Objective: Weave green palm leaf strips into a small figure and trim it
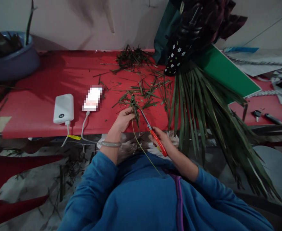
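Observation:
Near the front edge of the red table, my left hand (125,119) pinches a small woven piece of green leaf (133,103). A long thin strip (141,146) hangs from that piece down towards my blue top. Scissors with red handles (158,141) are in my right hand (163,140), their blades pointing up and left, with the tips close beside the woven piece. Cut leaf bits (150,91) lie scattered just beyond both hands. Whether the blades touch the leaf is too small to tell.
A white power bank (63,108) and a lit phone (93,98) lie left on the red table (59,70), joined by a cable. A purple basin (13,65) stands far left. Long green leaves (194,106) hang over the edge at right, near a green board (229,72) and keys (257,114).

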Motion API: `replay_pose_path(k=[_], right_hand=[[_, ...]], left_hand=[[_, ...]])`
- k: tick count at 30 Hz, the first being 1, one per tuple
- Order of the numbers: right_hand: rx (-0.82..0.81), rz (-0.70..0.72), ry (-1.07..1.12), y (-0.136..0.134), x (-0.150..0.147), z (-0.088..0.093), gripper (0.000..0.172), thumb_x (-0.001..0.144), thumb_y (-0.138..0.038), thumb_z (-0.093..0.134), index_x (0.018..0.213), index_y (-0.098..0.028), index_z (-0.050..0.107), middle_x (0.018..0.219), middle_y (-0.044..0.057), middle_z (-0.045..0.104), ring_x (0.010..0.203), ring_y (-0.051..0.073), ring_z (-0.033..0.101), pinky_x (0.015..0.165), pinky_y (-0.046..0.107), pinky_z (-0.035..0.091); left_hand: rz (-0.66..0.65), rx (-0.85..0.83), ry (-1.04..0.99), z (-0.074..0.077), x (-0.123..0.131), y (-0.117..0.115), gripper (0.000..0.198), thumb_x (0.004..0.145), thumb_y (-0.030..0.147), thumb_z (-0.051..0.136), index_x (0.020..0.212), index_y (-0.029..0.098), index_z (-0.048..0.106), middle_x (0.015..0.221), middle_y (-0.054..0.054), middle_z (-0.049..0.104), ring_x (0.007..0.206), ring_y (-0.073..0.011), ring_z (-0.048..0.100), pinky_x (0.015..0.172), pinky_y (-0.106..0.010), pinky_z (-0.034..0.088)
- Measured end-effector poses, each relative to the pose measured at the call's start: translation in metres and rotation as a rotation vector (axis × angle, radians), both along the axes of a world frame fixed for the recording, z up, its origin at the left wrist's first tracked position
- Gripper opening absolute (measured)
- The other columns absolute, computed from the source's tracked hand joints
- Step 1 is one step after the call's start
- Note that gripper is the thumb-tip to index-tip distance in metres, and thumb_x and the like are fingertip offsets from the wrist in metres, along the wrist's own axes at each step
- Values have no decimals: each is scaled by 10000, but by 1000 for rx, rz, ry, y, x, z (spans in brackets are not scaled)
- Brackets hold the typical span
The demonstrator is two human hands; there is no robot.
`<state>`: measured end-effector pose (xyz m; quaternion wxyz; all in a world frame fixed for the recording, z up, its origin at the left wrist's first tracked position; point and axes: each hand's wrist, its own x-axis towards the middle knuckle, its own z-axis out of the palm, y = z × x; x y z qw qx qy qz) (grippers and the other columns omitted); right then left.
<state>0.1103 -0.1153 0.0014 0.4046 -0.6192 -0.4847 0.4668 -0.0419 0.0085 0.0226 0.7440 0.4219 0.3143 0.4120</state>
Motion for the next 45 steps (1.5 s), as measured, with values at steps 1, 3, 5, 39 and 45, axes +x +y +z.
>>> replay_pose_path(k=[1, 3, 5, 39, 45], right_hand=[[4, 7, -11, 0, 0, 1, 480, 649, -442, 558, 1044, -179, 486, 727, 15, 551, 542, 102, 505, 407, 205, 384], [14, 18, -30, -2, 1, 1, 479, 658, -444, 554, 1052, -181, 488, 746, 19, 556, 558, 103, 509, 427, 209, 400], [22, 25, -42, -4, 3, -2, 485, 670, -441, 551, 1075, -183, 484, 773, 22, 561, 580, 103, 515, 459, 214, 422], [15, 176, -340, -35, 24, -12, 494, 731, -377, 548, 1178, -191, 450, 891, 55, 636, 757, 163, 603, 684, 287, 479], [65, 171, -309, -32, 25, -19, 485, 730, -376, 536, 1172, -190, 462, 864, 45, 639, 740, 159, 607, 669, 281, 482]], left_hand=[[11, -5, 2, 0, 1, 0, 220, 526, 133, 650, 746, 151, 650, 701, 10, 629, 627, -73, 559, 649, -211, 440], [47, -27, 7, 1, 2, -1, 214, 520, 141, 660, 733, 155, 647, 685, 21, 624, 601, -61, 545, 627, -200, 432], [90, -42, 13, 1, 3, -1, 196, 504, 154, 676, 696, 152, 636, 640, 30, 608, 560, -52, 525, 583, -189, 420], [213, -6, 63, -7, 6, 4, 283, 504, 269, 732, 659, 150, 527, 542, 54, 546, 448, -61, 508, 464, -201, 407], [210, 9, 65, -8, 7, 4, 279, 510, 272, 728, 653, 152, 521, 537, 56, 537, 438, -58, 500, 452, -197, 401]])
